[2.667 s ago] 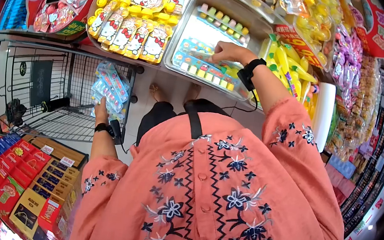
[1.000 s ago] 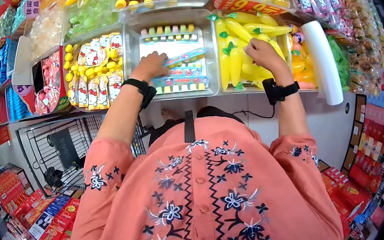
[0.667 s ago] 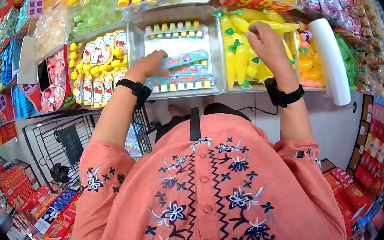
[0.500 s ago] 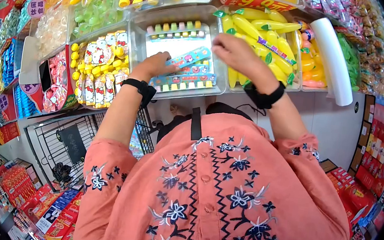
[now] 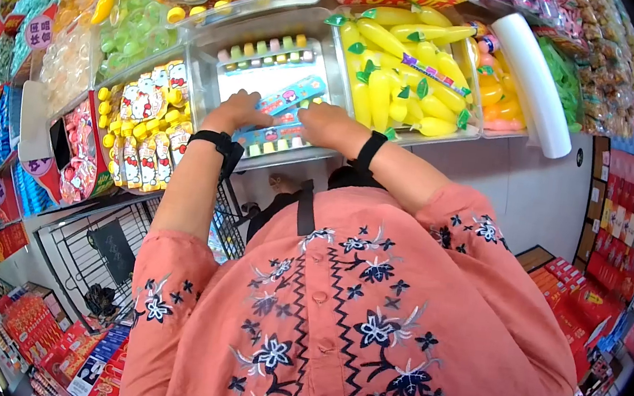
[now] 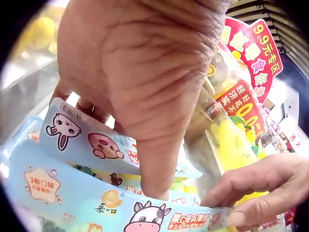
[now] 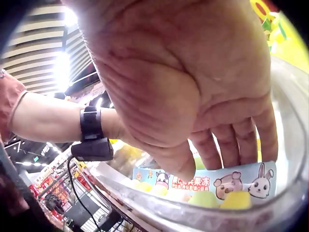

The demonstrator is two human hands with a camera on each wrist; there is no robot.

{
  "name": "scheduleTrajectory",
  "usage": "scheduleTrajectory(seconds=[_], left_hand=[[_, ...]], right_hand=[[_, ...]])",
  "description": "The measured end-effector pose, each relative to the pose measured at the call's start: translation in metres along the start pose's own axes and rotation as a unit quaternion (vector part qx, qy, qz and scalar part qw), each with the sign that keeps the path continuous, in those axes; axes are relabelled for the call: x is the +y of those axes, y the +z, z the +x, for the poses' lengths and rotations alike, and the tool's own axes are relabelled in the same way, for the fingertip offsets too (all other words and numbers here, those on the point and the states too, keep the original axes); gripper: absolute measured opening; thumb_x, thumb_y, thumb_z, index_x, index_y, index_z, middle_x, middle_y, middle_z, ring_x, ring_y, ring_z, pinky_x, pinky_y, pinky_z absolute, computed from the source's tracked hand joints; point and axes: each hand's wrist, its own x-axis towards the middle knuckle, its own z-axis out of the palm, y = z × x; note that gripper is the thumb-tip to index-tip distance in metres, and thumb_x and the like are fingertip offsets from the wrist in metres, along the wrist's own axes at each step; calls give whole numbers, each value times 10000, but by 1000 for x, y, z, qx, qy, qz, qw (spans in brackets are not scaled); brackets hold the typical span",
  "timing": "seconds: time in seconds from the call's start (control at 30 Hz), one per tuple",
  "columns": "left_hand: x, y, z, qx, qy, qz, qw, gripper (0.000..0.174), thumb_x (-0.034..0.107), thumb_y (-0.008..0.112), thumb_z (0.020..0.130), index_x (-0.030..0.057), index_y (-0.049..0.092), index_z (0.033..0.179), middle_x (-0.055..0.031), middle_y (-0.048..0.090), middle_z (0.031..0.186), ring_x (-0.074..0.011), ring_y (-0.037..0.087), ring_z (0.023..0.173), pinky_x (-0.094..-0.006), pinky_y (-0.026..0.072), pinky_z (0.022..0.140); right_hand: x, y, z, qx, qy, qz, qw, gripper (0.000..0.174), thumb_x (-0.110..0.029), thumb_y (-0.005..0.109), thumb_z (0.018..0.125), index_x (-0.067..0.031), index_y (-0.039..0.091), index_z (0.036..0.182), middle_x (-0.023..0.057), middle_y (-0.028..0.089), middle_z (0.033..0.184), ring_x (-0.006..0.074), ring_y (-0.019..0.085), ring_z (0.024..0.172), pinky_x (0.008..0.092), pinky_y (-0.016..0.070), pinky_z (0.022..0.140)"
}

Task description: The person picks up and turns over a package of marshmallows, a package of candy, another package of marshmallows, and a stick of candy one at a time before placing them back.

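In the head view, blue packs with cartoon animals (image 5: pixel 292 95) lie in a clear bin (image 5: pixel 197 74). My left hand (image 5: pixel 239 112) reaches in from the left; in the left wrist view, this hand (image 6: pixel 135 72) grips a rabbit-and-pig pack (image 6: pixel 79 130), fingers behind and thumb in front. A pack with a cow (image 6: pixel 87 193) lies before that thumb. My right hand (image 5: pixel 332 128) is at the packs' right end, its thumb and fingers around the cow pack's end. In the right wrist view, its fingertips (image 7: pixel 241 157) are partly hidden behind a blue pack (image 7: pixel 205 181).
Right of the bin are yellow banana-shaped packs (image 5: pixel 378 98) with a purple-and-white wrapper (image 5: pixel 433 73) on them, then a white roll (image 5: pixel 528 86). Yellow-capped cartoon pouches (image 5: pixel 147 160) fill the left bin. A wire cart (image 5: pixel 78 247) stands below left.
My right hand has moved left from the banana-shaped packs to the blue packs; the purple-and-white wrapper now shows on the yellow ones. My left hand, earlier at the cart, stays in the bin.
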Motion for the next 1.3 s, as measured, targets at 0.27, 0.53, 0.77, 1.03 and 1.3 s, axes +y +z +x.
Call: scheduleTrajectory(seconds=[0.27, 0.53, 0.77, 1.03, 1.3], left_hand=[[5, -6, 2, -52, -14, -27, 998, 916, 631, 777, 607, -30, 614, 1220, -272, 569, 1260, -423, 585, 1133, -457, 489, 938], [14, -4, 0, -42, -18, 44, 998, 875, 601, 778, 621, -17, 620, 1220, -244, 555, 1305, -412, 586, 1150, -453, 483, 962], [10, -4, 0, -32, -2, 28, 999, 795, 540, 794, 628, -1, 625, 1186, -249, 617, 1208, -391, 605, 1141, -437, 501, 947], [10, -1, -5, -12, -18, 27, 999, 707, 455, 770, 654, 59, 645, 1226, -249, 565, 1246, -396, 616, 1118, -444, 511, 946], [11, 0, 4, -47, -22, 47, 998, 729, 472, 802, 638, 43, 649, 1207, -220, 620, 1188, -380, 627, 1088, -468, 512, 936]], right_hand=[[5, 12, 2, 47, -34, -5, 998, 262, -208, 689, 823, -9, 727, 990, 231, 684, 1038, 410, 648, 1023, 464, 545, 872], [7, 16, -1, 56, -33, -2, 998, 260, -233, 699, 817, -20, 738, 962, 223, 699, 1009, 398, 664, 1006, 464, 549, 859], [6, 13, 6, 19, -18, 20, 999, 254, -208, 679, 819, 15, 724, 934, 231, 712, 941, 390, 702, 902, 463, 558, 810], [12, 17, 11, 0, -28, -25, 999, 274, -225, 667, 851, 16, 724, 968, 237, 704, 993, 392, 689, 958, 469, 552, 840], [2, 1, 10, -4, -17, -9, 1000, 334, -257, 680, 839, -7, 693, 1059, 224, 695, 1002, 388, 678, 980, 462, 549, 856]])
